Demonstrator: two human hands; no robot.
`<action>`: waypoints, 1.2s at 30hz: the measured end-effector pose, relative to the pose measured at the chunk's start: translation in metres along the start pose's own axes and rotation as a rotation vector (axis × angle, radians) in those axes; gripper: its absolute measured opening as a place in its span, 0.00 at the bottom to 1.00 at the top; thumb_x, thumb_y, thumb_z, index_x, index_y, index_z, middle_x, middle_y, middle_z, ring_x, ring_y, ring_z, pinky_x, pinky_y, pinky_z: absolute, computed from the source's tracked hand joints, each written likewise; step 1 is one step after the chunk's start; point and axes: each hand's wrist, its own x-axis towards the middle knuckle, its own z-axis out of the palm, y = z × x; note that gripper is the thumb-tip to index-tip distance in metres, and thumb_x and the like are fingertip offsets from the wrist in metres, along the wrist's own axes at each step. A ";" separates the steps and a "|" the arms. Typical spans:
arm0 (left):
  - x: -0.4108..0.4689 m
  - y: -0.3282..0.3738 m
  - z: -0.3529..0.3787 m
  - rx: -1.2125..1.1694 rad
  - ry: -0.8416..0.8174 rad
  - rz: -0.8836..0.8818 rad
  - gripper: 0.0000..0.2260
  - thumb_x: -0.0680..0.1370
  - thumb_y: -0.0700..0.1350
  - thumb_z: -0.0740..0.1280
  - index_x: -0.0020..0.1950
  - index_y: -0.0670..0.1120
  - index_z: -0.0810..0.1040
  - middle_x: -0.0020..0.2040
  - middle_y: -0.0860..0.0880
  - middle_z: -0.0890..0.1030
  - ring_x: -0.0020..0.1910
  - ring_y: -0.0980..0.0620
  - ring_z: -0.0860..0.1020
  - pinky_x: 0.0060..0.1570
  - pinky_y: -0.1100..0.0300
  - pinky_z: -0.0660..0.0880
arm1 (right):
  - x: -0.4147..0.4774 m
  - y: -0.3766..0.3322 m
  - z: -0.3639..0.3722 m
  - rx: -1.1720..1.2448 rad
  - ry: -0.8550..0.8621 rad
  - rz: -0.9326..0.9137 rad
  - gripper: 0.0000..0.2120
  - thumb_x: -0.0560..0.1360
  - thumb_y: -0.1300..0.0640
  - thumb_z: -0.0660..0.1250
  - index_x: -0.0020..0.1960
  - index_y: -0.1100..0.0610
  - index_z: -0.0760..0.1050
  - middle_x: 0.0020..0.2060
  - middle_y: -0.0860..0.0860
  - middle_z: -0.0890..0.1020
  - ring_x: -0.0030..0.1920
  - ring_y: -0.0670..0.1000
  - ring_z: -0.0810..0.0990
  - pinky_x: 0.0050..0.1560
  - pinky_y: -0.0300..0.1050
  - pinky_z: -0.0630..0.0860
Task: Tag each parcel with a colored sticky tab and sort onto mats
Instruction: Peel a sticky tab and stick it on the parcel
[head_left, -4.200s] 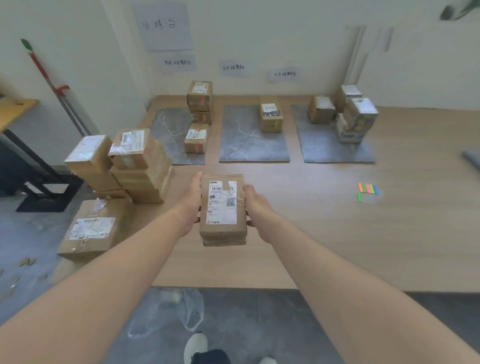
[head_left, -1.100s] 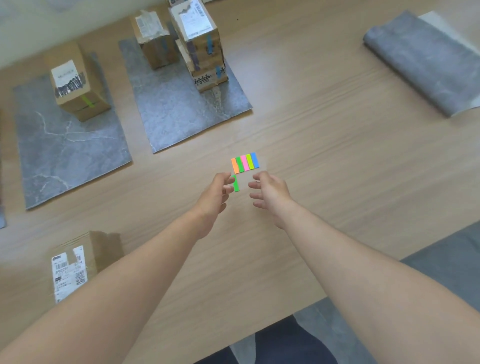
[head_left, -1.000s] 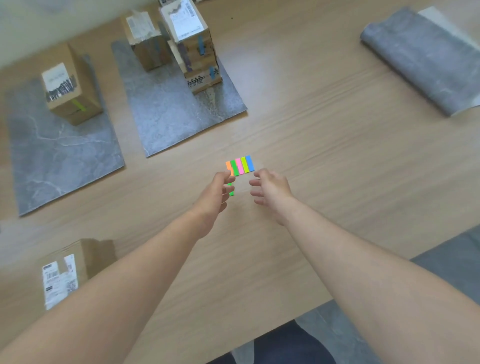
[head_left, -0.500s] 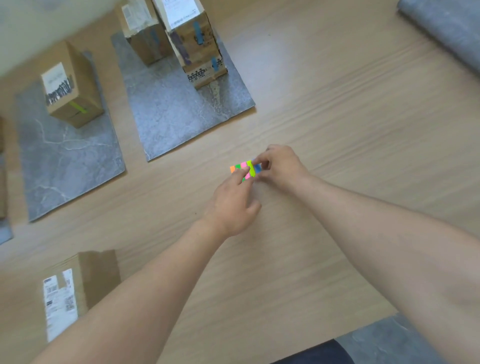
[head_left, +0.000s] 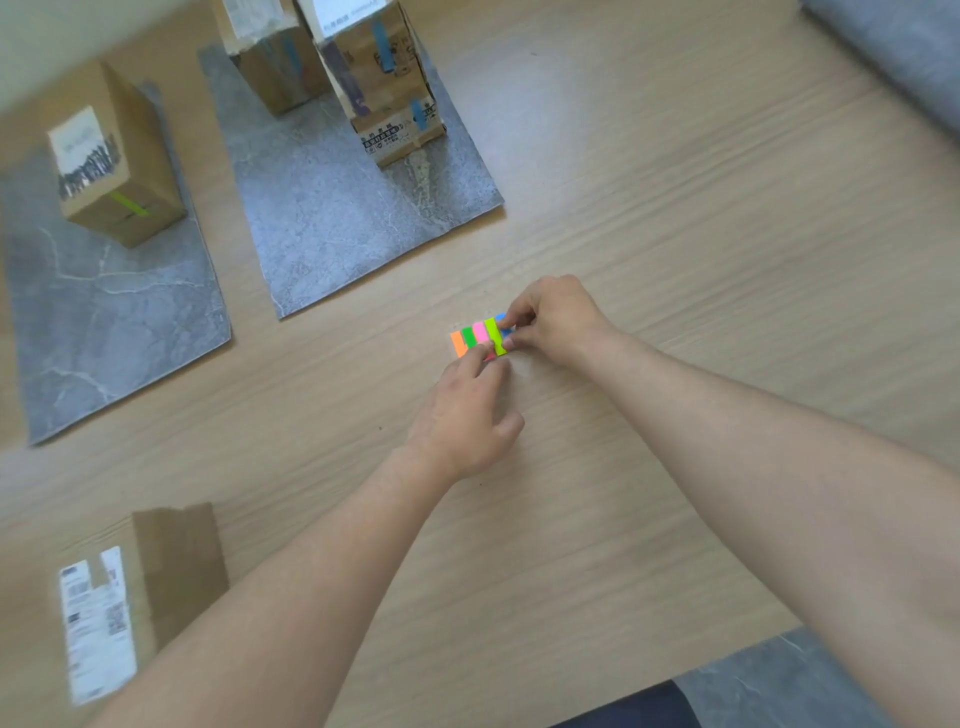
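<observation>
Right hand is pinching the right-hand end of the sticky-tab pad between thumb and forefinger, right where the blue strip is. The fingers are covering that corner, so I cannot tell whether blue or the yellow-green beside it is being lifted.

Left hand is not gripping. Its fingertips are pressing down on the pad's near edge, around the pink strip. My judgement is that it is anchoring the pad so that one tab peels off without the whole block coming up.

The pad is lying flat on the wooden table with orange, green, pink and yellow-green showing.

Working outward from the pad:
- Far-left of it, the nearer grey mat is carrying stacked parcels marked with blue tabs.
- Further left, a second mat is holding a parcel with a green tab. Colour seems to be deciding the mat.
- Near-left of the pad, well apart, an untagged parcel is waiting label-up on bare table, presumably parked there to free both hands.
- Far-right of the pad, a rolled grey mat is lying unused.

Step in hand: I am peeling a tab, and the parcel is not yet tagged.
</observation>
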 end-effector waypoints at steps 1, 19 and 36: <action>0.000 -0.001 0.000 0.005 -0.001 0.001 0.30 0.69 0.58 0.56 0.67 0.45 0.73 0.71 0.45 0.69 0.63 0.40 0.73 0.62 0.48 0.72 | -0.002 0.001 0.000 -0.048 -0.001 -0.053 0.11 0.69 0.55 0.80 0.50 0.53 0.88 0.43 0.49 0.86 0.41 0.45 0.80 0.46 0.39 0.73; 0.008 0.003 0.009 0.197 0.016 0.015 0.31 0.81 0.55 0.58 0.82 0.50 0.53 0.79 0.44 0.54 0.72 0.41 0.60 0.70 0.51 0.62 | -0.009 0.007 0.005 -0.061 0.153 -0.089 0.06 0.79 0.58 0.69 0.51 0.58 0.84 0.48 0.53 0.86 0.50 0.52 0.82 0.50 0.38 0.69; 0.008 0.015 -0.039 -1.025 0.417 -0.447 0.07 0.77 0.48 0.73 0.47 0.44 0.86 0.42 0.49 0.85 0.35 0.63 0.77 0.39 0.71 0.73 | -0.075 -0.035 0.007 1.194 0.416 0.138 0.04 0.73 0.70 0.73 0.48 0.65 0.85 0.42 0.61 0.87 0.48 0.61 0.87 0.51 0.48 0.84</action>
